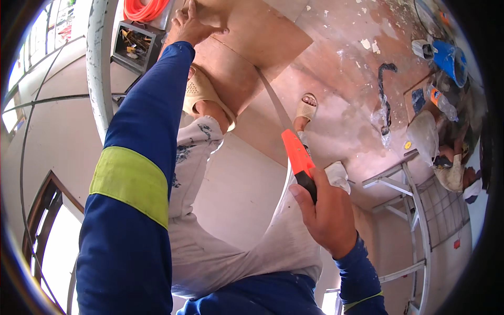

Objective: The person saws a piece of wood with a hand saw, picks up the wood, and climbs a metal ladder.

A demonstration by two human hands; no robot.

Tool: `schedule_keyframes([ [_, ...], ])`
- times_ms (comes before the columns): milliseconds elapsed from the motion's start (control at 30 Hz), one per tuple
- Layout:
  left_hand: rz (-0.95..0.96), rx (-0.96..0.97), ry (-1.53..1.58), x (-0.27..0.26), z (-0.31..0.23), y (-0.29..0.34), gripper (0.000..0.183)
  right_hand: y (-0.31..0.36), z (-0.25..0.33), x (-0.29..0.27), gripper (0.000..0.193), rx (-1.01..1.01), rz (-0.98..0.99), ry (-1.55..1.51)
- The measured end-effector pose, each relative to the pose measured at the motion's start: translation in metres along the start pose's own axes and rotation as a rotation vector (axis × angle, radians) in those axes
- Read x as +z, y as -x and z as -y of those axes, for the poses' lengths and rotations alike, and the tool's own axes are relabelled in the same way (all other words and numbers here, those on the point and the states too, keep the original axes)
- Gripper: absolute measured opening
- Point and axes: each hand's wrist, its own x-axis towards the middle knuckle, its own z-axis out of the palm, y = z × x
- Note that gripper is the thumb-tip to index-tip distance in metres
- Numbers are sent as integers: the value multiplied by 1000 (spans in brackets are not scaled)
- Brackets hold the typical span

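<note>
A brown wooden board (273, 31) lies raised in front of me, with a thin dark cut line running across it. My left hand (193, 27) rests on the board's far left part, open with fingers spread. In my right hand (332, 215) is a handsaw (298, 152), gripped by its orange and black handle. The saw's blade slants up and left, and its far end meets the board's edge at the cut line. My left foot in a beige slipper (202, 94) presses on the board, while my right foot (306, 107) stands on the floor.
Left of the board are a worn metal pole (100, 63), an open box of small items (132, 47) and an orange coil (144, 8). On the right stand a metal ladder (417, 210) and a blue bucket (450, 63). A dark twisted strip (386, 94) lies on the stained floor.
</note>
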Motion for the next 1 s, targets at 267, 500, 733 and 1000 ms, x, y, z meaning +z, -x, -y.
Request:
schedule_keyframes([
  [267,-111,-26,80,-8,-36,24,164,-130,-26,54,35,-172,-243,123],
  [500,35,-55,76,2,-35,24,167,-78,-8,37,40,-33,-104,120],
  [733,-37,-30,118,26,-23,19,158,1,15,10,38,10,-42,24],
  [1000,-101,-78,138,20,-6,7,157,-2,0,11,37,-12,-78,9],
])
